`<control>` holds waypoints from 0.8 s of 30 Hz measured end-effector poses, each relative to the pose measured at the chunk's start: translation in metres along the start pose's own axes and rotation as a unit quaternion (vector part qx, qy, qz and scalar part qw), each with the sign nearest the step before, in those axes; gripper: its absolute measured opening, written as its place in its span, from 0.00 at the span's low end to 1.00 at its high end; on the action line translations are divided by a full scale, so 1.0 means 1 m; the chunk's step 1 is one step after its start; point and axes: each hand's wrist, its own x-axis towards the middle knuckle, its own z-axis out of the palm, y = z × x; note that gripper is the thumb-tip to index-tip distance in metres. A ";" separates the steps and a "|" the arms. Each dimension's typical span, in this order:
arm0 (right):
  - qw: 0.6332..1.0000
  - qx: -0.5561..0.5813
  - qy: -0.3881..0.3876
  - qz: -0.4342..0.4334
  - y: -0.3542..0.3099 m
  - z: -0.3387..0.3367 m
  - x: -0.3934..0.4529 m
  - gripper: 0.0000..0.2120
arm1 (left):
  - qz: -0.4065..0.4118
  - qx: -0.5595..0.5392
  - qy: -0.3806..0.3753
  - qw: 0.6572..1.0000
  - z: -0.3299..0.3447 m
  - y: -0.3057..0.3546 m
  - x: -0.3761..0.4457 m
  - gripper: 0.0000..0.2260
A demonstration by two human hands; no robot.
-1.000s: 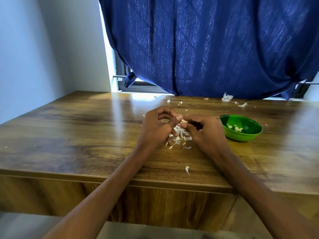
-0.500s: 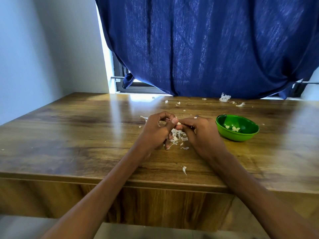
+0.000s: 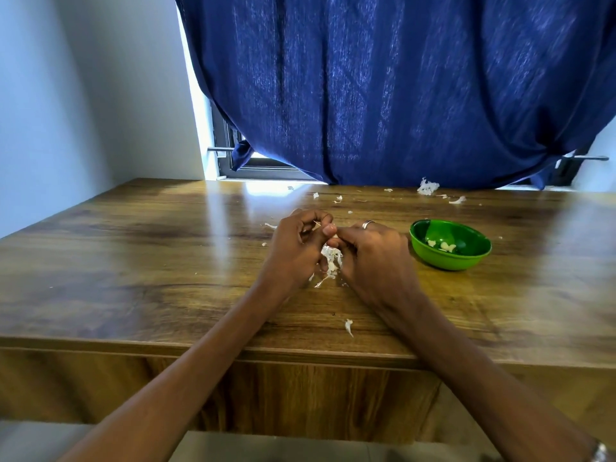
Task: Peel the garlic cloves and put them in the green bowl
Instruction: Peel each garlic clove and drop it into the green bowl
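My left hand (image 3: 295, 253) and my right hand (image 3: 373, 261) meet fingertip to fingertip over the middle of the wooden table (image 3: 133, 278). Both pinch a small garlic clove between them; the clove itself is almost wholly hidden by the fingers. A thin strip of skin sticks out by my left thumb. Under the hands lies a pile of white garlic peels (image 3: 331, 261). The green bowl (image 3: 433, 260) stands to the right of my right hand, apart from it, with a few peeled cloves (image 3: 445, 245) inside.
Loose peel scraps lie on the table: one (image 3: 348, 326) near the front edge, a larger clump (image 3: 427, 187) and several bits along the back edge. A blue curtain (image 3: 400, 95) hangs behind the table; a wall stands on the left.
The hands stay together over the peel pile, with the fingers working slightly at the clove. The camera view has shifted a little; the bowl has not moved.
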 end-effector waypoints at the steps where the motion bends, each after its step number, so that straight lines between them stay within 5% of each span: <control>1: 1.000 -0.003 -0.002 0.002 -0.001 0.000 0.000 0.09 | 0.005 0.005 0.007 1.000 0.001 -0.001 0.001 0.09; 9: 0.999 0.017 0.005 0.030 0.001 0.002 0.001 0.08 | 0.024 -0.020 0.030 0.999 0.003 -0.003 0.001 0.06; 16: 0.970 0.231 -0.009 0.078 0.004 0.001 0.005 0.09 | 0.066 0.071 0.081 0.992 0.000 -0.004 0.002 0.11; 24: 0.973 0.207 0.045 0.091 0.004 0.001 0.002 0.09 | 0.137 0.125 0.097 0.978 0.006 0.002 -0.003 0.06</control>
